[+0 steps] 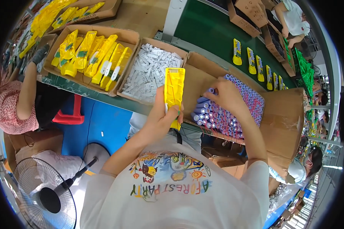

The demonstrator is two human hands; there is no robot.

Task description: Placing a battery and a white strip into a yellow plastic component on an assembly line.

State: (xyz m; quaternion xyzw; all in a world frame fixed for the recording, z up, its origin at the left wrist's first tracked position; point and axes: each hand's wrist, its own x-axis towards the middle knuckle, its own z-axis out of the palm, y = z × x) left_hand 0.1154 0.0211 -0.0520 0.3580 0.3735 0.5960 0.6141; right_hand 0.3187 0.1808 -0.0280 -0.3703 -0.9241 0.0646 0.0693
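Observation:
My left hand (161, 115) grips a yellow plastic housing (175, 82), held upright with its open hollow side showing and a thin wire inside. My right hand (228, 95) reaches into a cardboard box, its fingers closed on a purple cylindrical battery cell (211, 91). That cell is partly hidden by the fingers. Under and beside this hand lie rows of purple battery cells (252, 97), many with red wires; those at the near left lie loose on their sides.
Left of the cells stand a box of small white plastic parts (151, 70) and a box of yellow housings (86, 57). A green conveyor belt (202, 28) beyond carries several yellow housings (251, 61). A fan (49, 198) stands lower left. Other people work at both sides.

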